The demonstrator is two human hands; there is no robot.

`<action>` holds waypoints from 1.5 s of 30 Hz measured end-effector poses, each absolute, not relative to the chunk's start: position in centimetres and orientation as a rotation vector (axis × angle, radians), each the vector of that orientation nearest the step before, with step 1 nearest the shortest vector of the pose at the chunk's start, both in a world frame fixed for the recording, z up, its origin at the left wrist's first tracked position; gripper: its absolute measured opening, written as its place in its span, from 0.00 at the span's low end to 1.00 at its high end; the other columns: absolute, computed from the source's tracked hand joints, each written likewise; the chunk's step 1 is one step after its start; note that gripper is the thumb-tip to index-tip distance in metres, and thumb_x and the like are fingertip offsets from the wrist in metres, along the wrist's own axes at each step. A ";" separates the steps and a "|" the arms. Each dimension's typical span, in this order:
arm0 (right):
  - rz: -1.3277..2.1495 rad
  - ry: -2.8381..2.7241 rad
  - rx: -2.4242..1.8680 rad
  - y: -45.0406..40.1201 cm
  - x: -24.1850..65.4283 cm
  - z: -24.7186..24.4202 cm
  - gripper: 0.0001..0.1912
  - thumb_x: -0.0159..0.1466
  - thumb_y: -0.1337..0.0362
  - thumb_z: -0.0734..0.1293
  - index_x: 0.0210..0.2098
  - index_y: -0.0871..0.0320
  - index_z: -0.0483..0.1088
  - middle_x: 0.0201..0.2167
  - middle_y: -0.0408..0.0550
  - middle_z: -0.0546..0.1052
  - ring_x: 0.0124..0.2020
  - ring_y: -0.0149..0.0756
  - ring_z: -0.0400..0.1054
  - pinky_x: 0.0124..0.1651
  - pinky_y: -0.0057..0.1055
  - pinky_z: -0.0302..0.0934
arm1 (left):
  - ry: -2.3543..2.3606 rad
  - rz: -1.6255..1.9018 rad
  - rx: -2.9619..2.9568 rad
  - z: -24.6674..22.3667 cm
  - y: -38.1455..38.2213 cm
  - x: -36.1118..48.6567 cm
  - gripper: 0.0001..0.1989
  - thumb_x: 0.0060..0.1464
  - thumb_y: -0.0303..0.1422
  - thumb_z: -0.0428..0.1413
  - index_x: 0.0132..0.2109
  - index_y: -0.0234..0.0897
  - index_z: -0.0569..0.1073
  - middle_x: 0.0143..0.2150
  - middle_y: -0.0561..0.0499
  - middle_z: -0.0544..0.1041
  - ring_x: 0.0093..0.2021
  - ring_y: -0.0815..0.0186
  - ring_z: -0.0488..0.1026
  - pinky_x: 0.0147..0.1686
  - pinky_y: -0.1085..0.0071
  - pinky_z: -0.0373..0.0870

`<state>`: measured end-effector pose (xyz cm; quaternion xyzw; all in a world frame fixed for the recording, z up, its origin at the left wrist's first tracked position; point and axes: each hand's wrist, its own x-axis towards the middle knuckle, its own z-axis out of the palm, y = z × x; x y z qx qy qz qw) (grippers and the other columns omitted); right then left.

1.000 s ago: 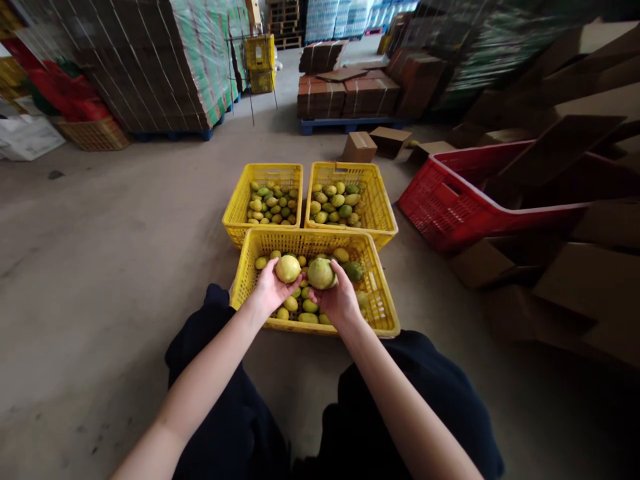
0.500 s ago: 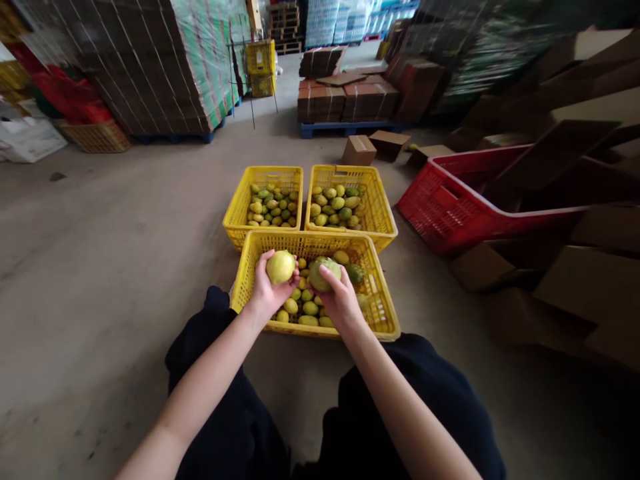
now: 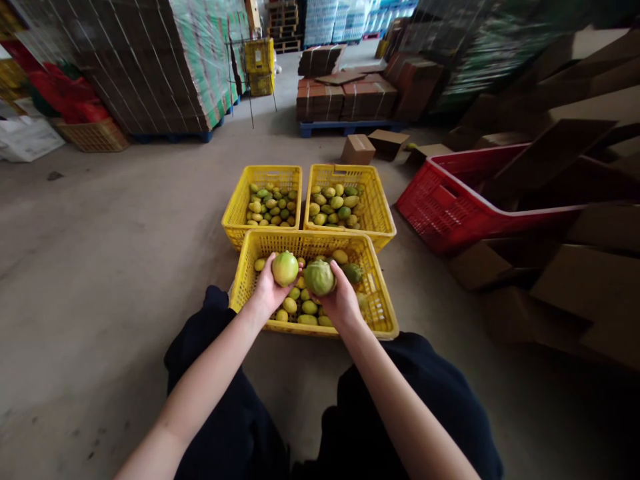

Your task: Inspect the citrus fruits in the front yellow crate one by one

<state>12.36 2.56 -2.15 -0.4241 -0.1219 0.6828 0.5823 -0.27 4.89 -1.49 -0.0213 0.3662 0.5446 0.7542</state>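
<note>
My left hand (image 3: 269,288) is wrapped round a smooth yellow-green fruit (image 3: 285,269). Beside it, my right hand (image 3: 343,298) grips a bumpy, darker green fruit (image 3: 320,278), its thumb along the right side. Both hands are over the near yellow crate (image 3: 386,312), which holds several yellow and green fruits (image 3: 309,307). A dark green fruit (image 3: 353,273) lies in that crate, right of my right hand. Behind stand the back left yellow crate (image 3: 235,212) and the back right yellow crate (image 3: 384,213), each with several fruits inside.
A red crate (image 3: 450,207) with cardboard in it stands at the right, among cardboard boxes (image 3: 575,287). Farther back are small cartons (image 3: 359,149), flattened cardboard bundles (image 3: 370,99) on a blue pallet (image 3: 345,127), and a wrapped stack (image 3: 150,67) at the left.
Both fruits have turned in my hands. My right thumb has shifted from the front of the bumpy fruit to its right side, showing more of it.
</note>
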 end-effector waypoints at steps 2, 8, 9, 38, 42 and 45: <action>1.614 -0.269 -0.989 2.5 12.2 -1.9 0.14 0.50 0.54 0.71 0.29 0.57 0.68 0.23 0.40 0.75 0.23 0.33 0.68 0.20 0.27 0.59 | 0.806 1.210 -0.044 -1.2 4.8 -0.3 0.11 0.54 0.37 0.55 0.38 0.32 0.71 0.31 0.46 0.75 0.33 0.62 0.76 0.31 0.71 0.75; 1.688 -0.325 -0.980 2.2 12.4 -1.5 0.13 0.49 0.56 0.71 0.28 0.57 0.69 0.23 0.41 0.75 0.21 0.32 0.67 0.18 0.27 0.59 | 0.807 1.288 -0.095 -0.9 4.4 -0.8 0.09 0.53 0.36 0.54 0.37 0.32 0.71 0.31 0.47 0.74 0.30 0.66 0.74 0.28 0.74 0.74; 1.681 -0.333 -0.989 2.2 12.4 -1.6 0.13 0.49 0.57 0.72 0.29 0.57 0.69 0.23 0.42 0.75 0.22 0.32 0.67 0.19 0.27 0.60 | 0.814 1.288 -0.125 -1.0 4.5 -0.8 0.10 0.55 0.35 0.51 0.37 0.32 0.71 0.31 0.46 0.75 0.30 0.66 0.74 0.26 0.75 0.73; 1.646 -0.148 -1.021 2.4 12.8 -1.5 0.10 0.49 0.64 0.73 0.29 0.55 0.69 0.24 0.39 0.76 0.23 0.31 0.70 0.23 0.27 0.67 | 0.847 1.253 -0.118 -0.6 4.4 -0.4 0.08 0.51 0.34 0.59 0.35 0.33 0.70 0.31 0.48 0.75 0.30 0.67 0.74 0.29 0.72 0.76; 1.696 -0.167 -1.060 2.3 13.0 -1.3 0.12 0.53 0.55 0.70 0.29 0.57 0.69 0.21 0.43 0.75 0.19 0.33 0.69 0.18 0.28 0.65 | 0.733 1.213 -0.095 -0.5 4.2 -0.6 0.12 0.55 0.37 0.55 0.38 0.29 0.71 0.33 0.44 0.76 0.32 0.65 0.75 0.31 0.71 0.76; 1.703 -0.192 -1.083 2.4 13.1 -1.6 0.15 0.55 0.51 0.67 0.28 0.58 0.69 0.19 0.46 0.75 0.18 0.34 0.69 0.16 0.27 0.62 | 0.695 1.194 -0.087 -0.7 4.1 -0.8 0.11 0.57 0.35 0.52 0.38 0.30 0.72 0.33 0.45 0.76 0.34 0.64 0.76 0.31 0.70 0.76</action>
